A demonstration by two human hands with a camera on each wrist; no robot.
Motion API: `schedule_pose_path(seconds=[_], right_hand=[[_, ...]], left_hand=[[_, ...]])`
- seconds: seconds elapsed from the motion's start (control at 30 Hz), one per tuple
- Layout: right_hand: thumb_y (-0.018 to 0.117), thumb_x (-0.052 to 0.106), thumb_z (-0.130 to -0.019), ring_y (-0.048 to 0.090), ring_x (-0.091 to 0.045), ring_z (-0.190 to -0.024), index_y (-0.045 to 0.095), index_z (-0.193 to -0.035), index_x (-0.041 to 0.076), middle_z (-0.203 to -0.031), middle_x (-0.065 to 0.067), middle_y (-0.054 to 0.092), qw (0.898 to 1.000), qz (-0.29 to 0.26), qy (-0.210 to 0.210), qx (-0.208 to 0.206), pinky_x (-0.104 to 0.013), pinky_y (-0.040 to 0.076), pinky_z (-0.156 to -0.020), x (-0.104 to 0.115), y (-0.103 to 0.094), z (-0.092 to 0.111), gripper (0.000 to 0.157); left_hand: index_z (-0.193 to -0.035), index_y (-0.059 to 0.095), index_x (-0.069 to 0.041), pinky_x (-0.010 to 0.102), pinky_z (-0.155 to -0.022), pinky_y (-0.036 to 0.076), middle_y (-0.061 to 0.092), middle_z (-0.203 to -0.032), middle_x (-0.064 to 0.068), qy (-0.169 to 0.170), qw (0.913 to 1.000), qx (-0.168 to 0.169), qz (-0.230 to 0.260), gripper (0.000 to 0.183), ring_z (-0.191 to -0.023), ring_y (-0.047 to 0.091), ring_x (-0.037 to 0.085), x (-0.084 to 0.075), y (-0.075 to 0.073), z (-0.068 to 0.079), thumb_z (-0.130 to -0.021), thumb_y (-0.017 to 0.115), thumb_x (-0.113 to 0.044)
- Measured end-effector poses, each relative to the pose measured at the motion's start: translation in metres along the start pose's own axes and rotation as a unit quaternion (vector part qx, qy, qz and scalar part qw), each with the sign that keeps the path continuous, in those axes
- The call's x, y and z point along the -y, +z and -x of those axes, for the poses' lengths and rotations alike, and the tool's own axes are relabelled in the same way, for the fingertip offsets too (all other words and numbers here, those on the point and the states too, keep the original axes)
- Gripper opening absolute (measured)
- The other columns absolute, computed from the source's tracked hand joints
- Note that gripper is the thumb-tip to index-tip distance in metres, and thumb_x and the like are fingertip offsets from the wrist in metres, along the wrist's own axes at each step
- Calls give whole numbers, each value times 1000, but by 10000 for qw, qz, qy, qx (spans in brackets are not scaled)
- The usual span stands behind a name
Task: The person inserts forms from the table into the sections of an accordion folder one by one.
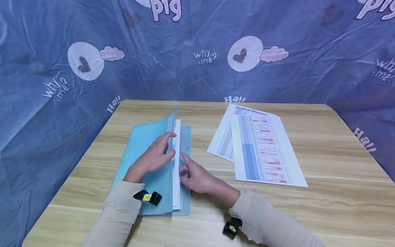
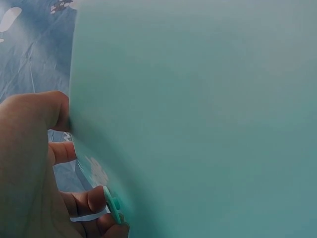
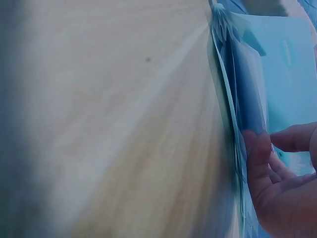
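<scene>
A light blue plastic folder [image 1: 145,135] lies partly open on the table, its front cover raised at the right edge. My left hand [image 1: 154,154] grips that edge; in the left wrist view its fingers curl round the cover [image 2: 188,109] by a small round snap button [image 2: 115,204]. White printed sheets [image 1: 176,195] and clear sleeves [image 1: 185,140] show inside. At the open side, my right hand [image 1: 199,176] pinches the edge of a sleeve. The right wrist view shows its fingers [image 3: 258,161] against the layered sleeves [image 3: 247,84]; exactly how many layers they hold is hidden.
Two printed table sheets, an upper one [image 1: 268,147] and a lower one [image 1: 223,139], overlap to the right of the folder on the wooden table [image 1: 333,171]. A blue patterned cloth [image 1: 172,68] hangs behind and beside the table.
</scene>
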State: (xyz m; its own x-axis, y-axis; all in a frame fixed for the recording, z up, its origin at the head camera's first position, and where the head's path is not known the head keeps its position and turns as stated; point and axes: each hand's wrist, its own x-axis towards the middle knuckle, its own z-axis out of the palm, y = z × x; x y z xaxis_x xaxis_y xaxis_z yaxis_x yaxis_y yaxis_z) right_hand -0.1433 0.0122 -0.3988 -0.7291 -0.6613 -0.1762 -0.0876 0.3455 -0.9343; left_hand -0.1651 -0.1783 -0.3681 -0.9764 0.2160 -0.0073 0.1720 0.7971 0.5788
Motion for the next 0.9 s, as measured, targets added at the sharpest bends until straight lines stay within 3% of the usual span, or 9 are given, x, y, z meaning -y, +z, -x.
schedule_pose_path(seconds=[0.47, 0.9], right_hand=[[54, 6, -91, 60, -13, -80, 12, -152, 14, -119, -5, 62, 9996, 278, 67, 54, -27, 49, -68, 1, -6, 5, 74], [55, 5, -90, 60, -15, -88, 19, -150, 10, -119, -9, 60, 9992, 270, 42, -288, -29, 50, -70, -7, -19, 13, 71]], left_hand=[[-138, 34, -21, 33, -63, 38, 46, -101, 8, 118, 9998, -25, 134, 50, -88, 46, 22, 0, -3, 2, -91, 49, -23], [-138, 34, -21, 33, -63, 38, 46, -101, 8, 78, 9998, -50, 156, 49, -89, 46, 23, 0, -2, 2, -91, 49, -23]])
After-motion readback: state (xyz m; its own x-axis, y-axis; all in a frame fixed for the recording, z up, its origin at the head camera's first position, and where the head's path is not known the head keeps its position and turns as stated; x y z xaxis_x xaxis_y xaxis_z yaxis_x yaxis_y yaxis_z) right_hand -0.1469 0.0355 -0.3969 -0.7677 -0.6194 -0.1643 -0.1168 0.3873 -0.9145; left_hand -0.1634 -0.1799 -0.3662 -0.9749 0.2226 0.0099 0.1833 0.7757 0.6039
